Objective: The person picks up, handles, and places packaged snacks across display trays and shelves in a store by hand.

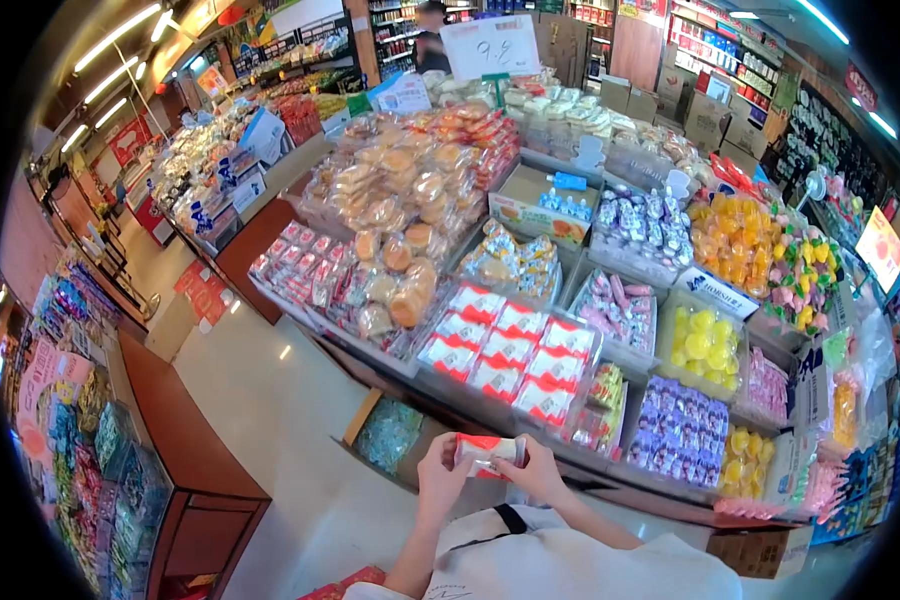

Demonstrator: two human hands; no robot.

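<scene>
Between my two hands is a small red-and-white wrapped packet, held up in front of my body. My left hand grips its left end, with the thumb on the near face. My right hand closes on the right end. Just beyond the hands, similar red-and-white packets stand in neat rows in a clear bin on the display counter. Small print on the held packet is too blurred to read.
Purple packets and yellow round sweets fill bins to the right. Bagged round cakes are heaped at the left. An open carton stands on the floor below. A brown cabinet stands left. A person is far back.
</scene>
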